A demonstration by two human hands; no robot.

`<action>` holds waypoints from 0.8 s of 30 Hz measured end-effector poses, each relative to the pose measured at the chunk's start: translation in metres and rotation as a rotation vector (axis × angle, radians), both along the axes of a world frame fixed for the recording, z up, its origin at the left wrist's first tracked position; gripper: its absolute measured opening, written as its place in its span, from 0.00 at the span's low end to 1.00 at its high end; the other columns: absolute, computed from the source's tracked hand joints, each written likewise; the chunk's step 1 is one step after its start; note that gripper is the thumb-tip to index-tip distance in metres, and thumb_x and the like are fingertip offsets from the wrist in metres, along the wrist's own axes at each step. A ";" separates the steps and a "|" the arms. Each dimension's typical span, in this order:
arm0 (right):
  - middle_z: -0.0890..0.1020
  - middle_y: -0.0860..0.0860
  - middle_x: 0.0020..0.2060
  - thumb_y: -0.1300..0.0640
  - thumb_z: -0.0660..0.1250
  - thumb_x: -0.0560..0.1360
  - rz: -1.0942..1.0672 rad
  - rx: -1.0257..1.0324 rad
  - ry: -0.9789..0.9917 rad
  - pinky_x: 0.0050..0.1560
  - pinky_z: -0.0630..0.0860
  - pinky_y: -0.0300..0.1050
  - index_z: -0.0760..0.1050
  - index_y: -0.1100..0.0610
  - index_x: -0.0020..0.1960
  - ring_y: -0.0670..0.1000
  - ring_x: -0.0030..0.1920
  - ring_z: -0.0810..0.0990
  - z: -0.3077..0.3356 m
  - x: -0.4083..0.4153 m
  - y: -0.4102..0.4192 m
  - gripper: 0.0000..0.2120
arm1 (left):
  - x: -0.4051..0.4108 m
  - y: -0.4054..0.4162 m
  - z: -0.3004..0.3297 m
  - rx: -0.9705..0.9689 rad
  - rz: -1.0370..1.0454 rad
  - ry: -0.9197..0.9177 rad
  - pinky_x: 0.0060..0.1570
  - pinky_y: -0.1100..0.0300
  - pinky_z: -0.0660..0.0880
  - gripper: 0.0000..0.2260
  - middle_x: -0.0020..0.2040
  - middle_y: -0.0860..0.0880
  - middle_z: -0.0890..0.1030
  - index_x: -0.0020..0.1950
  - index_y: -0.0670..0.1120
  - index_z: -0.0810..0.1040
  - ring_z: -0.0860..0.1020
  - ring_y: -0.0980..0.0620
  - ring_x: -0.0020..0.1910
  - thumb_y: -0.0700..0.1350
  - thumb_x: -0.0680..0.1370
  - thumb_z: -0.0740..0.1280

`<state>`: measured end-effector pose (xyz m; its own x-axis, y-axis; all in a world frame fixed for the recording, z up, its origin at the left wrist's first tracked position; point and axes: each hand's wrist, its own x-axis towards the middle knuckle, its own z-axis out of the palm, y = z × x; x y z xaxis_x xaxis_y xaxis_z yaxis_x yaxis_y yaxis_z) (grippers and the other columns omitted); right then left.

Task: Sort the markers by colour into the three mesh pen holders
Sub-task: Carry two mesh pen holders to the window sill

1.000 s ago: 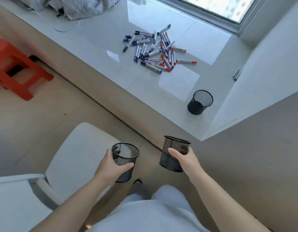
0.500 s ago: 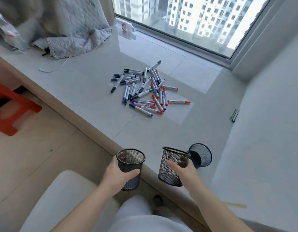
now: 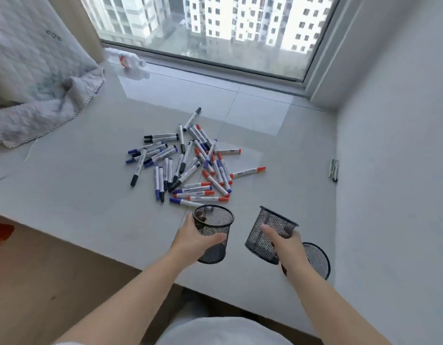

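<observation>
markers (image 3: 188, 165) heaped mid-sill — quilt (image 3: 38, 78) far left | third holder (image 3: 317, 260) behind right hand (image 3: 287, 247)

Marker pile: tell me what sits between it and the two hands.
Only the mesh holders they grip: the left hand holds one holder just short of the marker pile, the right hand another. Otherwise bare sill.

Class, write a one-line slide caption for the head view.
Each hand, left hand and right hand, holds one mesh pen holder near unsorted markers.
</observation>
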<state>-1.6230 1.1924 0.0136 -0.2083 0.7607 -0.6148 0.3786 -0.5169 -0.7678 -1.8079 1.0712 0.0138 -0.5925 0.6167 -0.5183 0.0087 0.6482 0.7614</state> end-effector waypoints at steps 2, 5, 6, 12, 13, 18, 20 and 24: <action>0.79 0.52 0.52 0.49 0.77 0.63 -0.087 -0.043 0.023 0.59 0.74 0.53 0.68 0.57 0.60 0.53 0.53 0.79 -0.002 -0.008 0.002 0.31 | -0.022 0.019 0.004 0.001 -0.100 -0.007 0.49 0.60 0.71 0.33 0.55 0.54 0.77 0.57 0.53 0.69 0.75 0.52 0.54 0.56 0.57 0.78; 0.80 0.51 0.54 0.54 0.77 0.64 -0.185 -0.048 0.030 0.61 0.72 0.53 0.69 0.55 0.60 0.52 0.55 0.78 -0.006 -0.017 0.007 0.29 | -0.046 0.051 0.004 0.017 -0.261 0.006 0.47 0.62 0.72 0.34 0.53 0.56 0.78 0.58 0.54 0.69 0.75 0.54 0.53 0.56 0.55 0.78; 0.80 0.51 0.55 0.56 0.77 0.64 -0.216 -0.044 0.031 0.61 0.72 0.52 0.69 0.55 0.60 0.52 0.55 0.78 -0.007 -0.020 0.010 0.28 | -0.050 0.062 0.004 0.021 -0.296 0.030 0.48 0.61 0.72 0.34 0.53 0.56 0.78 0.57 0.54 0.69 0.75 0.54 0.53 0.56 0.55 0.78; 0.80 0.54 0.56 0.63 0.76 0.64 -0.405 0.095 0.047 0.63 0.71 0.52 0.69 0.58 0.63 0.53 0.57 0.78 -0.012 -0.019 0.040 0.30 | -0.044 0.124 -0.009 0.063 -0.478 0.122 0.53 0.60 0.70 0.39 0.56 0.54 0.73 0.63 0.51 0.67 0.71 0.54 0.55 0.55 0.56 0.78; 0.79 0.54 0.56 0.64 0.77 0.62 -0.424 0.142 0.011 0.63 0.71 0.51 0.68 0.59 0.63 0.53 0.58 0.77 -0.012 -0.015 0.048 0.32 | -0.038 0.135 -0.013 0.068 -0.516 0.138 0.51 0.61 0.68 0.39 0.55 0.55 0.73 0.63 0.52 0.67 0.70 0.55 0.54 0.56 0.56 0.78; 0.78 0.49 0.52 0.63 0.80 0.58 -0.383 0.326 -0.147 0.52 0.71 0.38 0.67 0.55 0.57 0.47 0.51 0.77 -0.022 0.022 0.100 0.33 | -0.003 0.186 -0.040 0.087 -0.546 0.097 0.52 0.63 0.66 0.39 0.53 0.59 0.72 0.63 0.54 0.66 0.71 0.58 0.54 0.56 0.55 0.78; 0.76 0.48 0.51 0.62 0.80 0.57 -0.320 0.356 -0.209 0.53 0.69 0.39 0.65 0.52 0.56 0.47 0.51 0.75 -0.031 0.040 0.116 0.34 | 0.014 0.200 -0.053 0.126 -0.524 0.047 0.54 0.63 0.66 0.39 0.55 0.59 0.73 0.63 0.55 0.65 0.72 0.57 0.56 0.54 0.56 0.78; 0.77 0.44 0.48 0.60 0.81 0.56 -0.230 0.370 -0.276 0.46 0.68 0.28 0.67 0.51 0.56 0.43 0.47 0.76 -0.053 0.067 0.126 0.34 | 0.042 0.216 -0.072 0.152 -0.460 0.060 0.49 0.66 0.66 0.35 0.49 0.66 0.73 0.56 0.62 0.63 0.72 0.61 0.51 0.53 0.55 0.79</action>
<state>-1.5564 1.3180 -0.0395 0.1221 0.9448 -0.3039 0.5012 -0.3230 -0.8028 -1.7662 1.2875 -0.0579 -0.2673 0.8877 -0.3748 0.3150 0.4481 0.8366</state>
